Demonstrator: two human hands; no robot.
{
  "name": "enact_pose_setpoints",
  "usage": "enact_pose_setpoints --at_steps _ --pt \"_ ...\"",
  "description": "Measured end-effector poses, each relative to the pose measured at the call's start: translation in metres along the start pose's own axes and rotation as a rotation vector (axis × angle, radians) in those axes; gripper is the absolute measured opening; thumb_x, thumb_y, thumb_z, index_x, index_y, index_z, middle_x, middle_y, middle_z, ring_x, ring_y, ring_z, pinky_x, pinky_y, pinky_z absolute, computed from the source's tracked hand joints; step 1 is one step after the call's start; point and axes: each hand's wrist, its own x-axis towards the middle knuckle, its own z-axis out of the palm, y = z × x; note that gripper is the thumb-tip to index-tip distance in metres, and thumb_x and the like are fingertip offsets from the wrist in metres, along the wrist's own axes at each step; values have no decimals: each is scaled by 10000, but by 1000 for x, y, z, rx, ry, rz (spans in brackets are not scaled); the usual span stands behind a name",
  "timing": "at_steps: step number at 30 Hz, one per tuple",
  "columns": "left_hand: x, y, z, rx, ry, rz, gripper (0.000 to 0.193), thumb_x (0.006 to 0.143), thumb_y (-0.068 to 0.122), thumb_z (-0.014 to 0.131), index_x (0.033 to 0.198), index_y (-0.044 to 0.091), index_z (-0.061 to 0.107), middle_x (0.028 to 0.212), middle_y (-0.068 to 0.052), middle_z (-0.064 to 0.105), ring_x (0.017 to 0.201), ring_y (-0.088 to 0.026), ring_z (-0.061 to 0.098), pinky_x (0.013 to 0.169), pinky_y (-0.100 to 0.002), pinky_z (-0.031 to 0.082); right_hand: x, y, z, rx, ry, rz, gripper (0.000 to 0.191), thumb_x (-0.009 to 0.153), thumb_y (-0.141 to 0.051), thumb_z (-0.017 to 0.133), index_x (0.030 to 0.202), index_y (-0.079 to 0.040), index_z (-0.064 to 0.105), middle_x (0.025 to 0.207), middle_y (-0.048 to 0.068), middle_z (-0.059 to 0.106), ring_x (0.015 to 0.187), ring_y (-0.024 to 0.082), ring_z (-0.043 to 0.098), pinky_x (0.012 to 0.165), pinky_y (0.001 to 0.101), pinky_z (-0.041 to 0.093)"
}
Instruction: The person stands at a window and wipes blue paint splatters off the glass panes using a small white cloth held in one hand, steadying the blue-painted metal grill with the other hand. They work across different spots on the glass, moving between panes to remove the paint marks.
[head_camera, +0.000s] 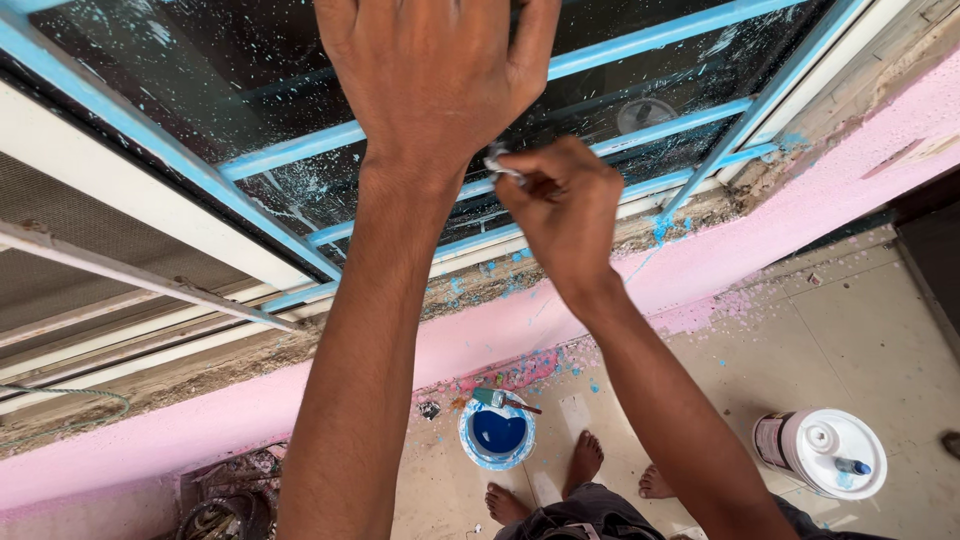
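1. Up at the window, the left hand (430, 75) lies flat and open, fingers spread, against the dark glass (180, 90) and across a blue bar (290, 152) of the grille.
2. The right hand (562, 205) is closed round a small metal tool (500, 166), likely a scraper or a brush ferrule; only its pale tip shows, just past the thumb, touching or nearly touching the left wrist.
3. The tool sits between the two hands, close to the glass near a lower bar. Its visible end points up and to the left in the view, so its long axis seems to run slantwise along the fist; the rest is hidden in the grip.
4. Risk, as I judge it: the tip is so near the left wrist that a slip could nick the skin, and a hard scrape could scratch the glass, which is speckled with blue.
5. Down on the floor (850, 330), a tin of blue paint (497, 436) stands just beside the bare feet (583, 462) with a brush (503, 400) lying across its rim; a careless step back could tip it.
6. A white bucket (825, 452) stands well apart to the right, below the pink wall (700, 265).
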Motion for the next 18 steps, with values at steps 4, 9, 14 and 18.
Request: enact_pose_setpoints --at_steps 4,9,14,18 --pt "2 0 -2 -24 -14 -14 331 951 336 736 723 132 611 600 -31 425 564 -226 390 606 -426 314 2 4 1 67 -30 46 185 827 54 834 978 -42 790 874 83 714 730 127 725 642 226 590" --pt "1 1 -4 -16 -7 -12 372 945 333 735 681 140 557 585 -26 390 551 -228 368 599 -418 306 4 26 -33 105 123 88 172 868 79 806 995 -35 781 913 83 729 743 114 716 651 224 590" --pt "2 2 -1 -27 30 -15 395 943 317 732 649 165 517 548 0 331 510 -211 318 573 -418 289 -1 22 -25 34 104 68 162 866 74 815 974 -45 788 887 83 721 694 99 681 604 219 551" --pt "2 3 -1 -48 35 -16 373 935 311 716 646 153 540 542 -15 355 511 -218 334 572 -413 284 -6 2 5 26 3 51 191 812 42 844 967 -60 799 847 76 701 674 100 671 587 225 535"
